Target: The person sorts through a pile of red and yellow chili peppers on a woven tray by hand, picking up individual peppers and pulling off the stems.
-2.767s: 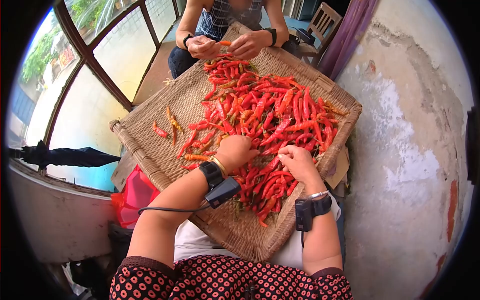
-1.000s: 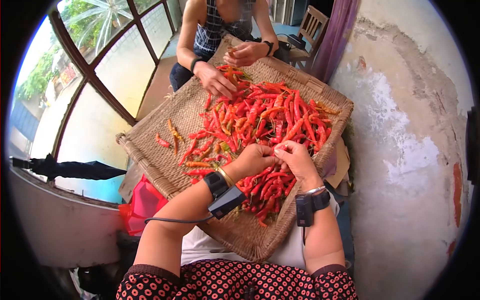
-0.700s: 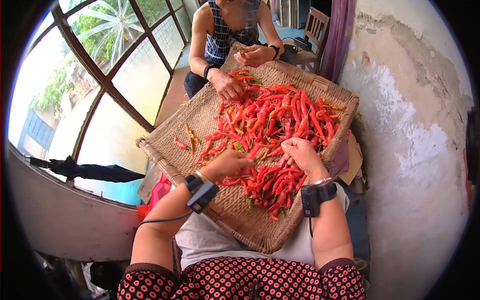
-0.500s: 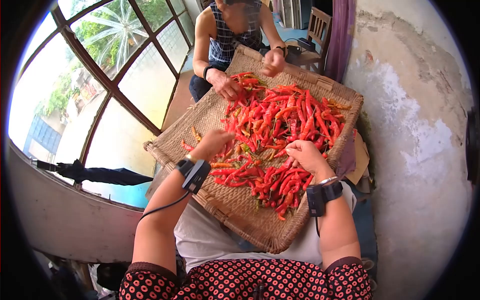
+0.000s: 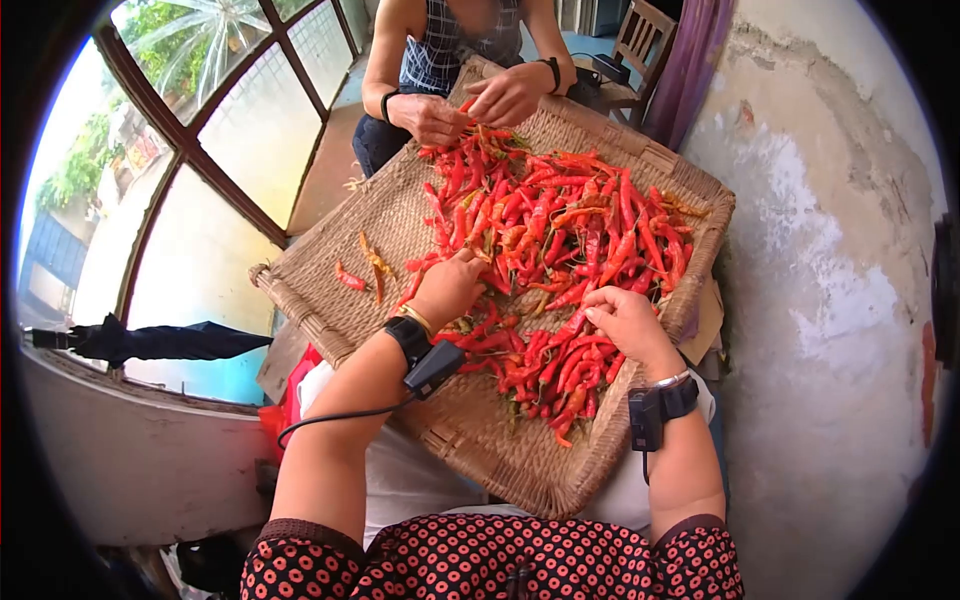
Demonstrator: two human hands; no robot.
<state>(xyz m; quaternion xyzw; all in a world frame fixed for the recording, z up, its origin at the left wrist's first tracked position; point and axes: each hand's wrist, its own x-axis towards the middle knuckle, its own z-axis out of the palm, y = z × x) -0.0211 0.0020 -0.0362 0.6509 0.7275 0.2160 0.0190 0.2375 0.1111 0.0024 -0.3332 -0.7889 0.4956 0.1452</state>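
Observation:
A big heap of red chili peppers (image 5: 545, 215) lies on a woven tray (image 5: 470, 420), part of which rests on my lap. My left hand (image 5: 448, 290) is at the heap's left side, with bent fingers closing down among the chilies; what lies between the fingertips is hidden. Over the right part of the near pile, my right hand (image 5: 628, 322) has its thumb and fingers pinched together at a red chili pepper (image 5: 573, 325). Bands and small dark devices sit on both my wrists.
Across the tray, a person's hands (image 5: 465, 112) hold a red chili. A few loose chilies (image 5: 375, 262) lie on the tray's left. Windows and a folded dark umbrella (image 5: 170, 342) are at left, a wooden chair (image 5: 640, 60) behind, and a worn wall (image 5: 810, 300) at right.
My left hand has moved right and into the heap, uncovering loose chilies at left. My right hand has barely moved. The other person's hands have come together. The view has shifted slightly.

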